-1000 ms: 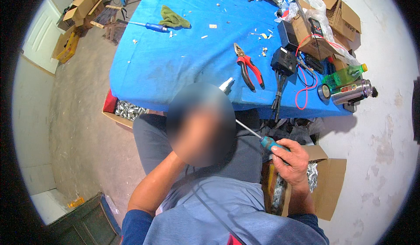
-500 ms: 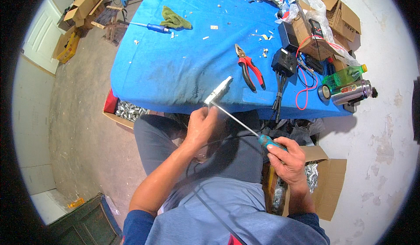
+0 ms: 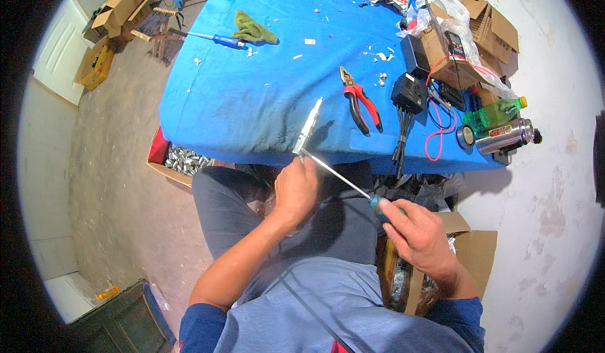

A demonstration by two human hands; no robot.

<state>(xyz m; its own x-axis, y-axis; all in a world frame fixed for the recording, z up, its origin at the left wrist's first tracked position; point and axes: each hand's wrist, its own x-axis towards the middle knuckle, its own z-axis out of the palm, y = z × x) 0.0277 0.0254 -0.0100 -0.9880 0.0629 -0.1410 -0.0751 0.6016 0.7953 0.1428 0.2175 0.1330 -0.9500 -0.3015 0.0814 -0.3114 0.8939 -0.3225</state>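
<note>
My left hand [image 3: 296, 188] is closed on the lower end of a slim white-and-silver part [image 3: 308, 125], which has a narrow tip pointing away from me above the table's near edge. My right hand [image 3: 418, 232] grips the teal handle of a screwdriver [image 3: 339, 176]. Its metal shaft slants up and left, and the tip meets the part's lower end just above my left fingers. Whether the tip sits in a screw or a gap is too small to tell. Beyond the part, red-and-black pliers [image 3: 360, 102] lie on the blue-covered table [image 3: 227, 110].
A blue-handled screwdriver [image 3: 228, 41] and green cloths [image 3: 253, 28] lie at the far left. To the right are a black adapter [image 3: 408, 92] with cables, a green bottle [image 3: 498, 112] and a steel flask [image 3: 504, 136]. A box of metal pieces [image 3: 186, 160] stands below the table.
The white-and-silver part has turned to point more steeply away, and its narrow tip now shows. My right hand has shifted slightly down, its fingers further over the screwdriver handle.
</note>
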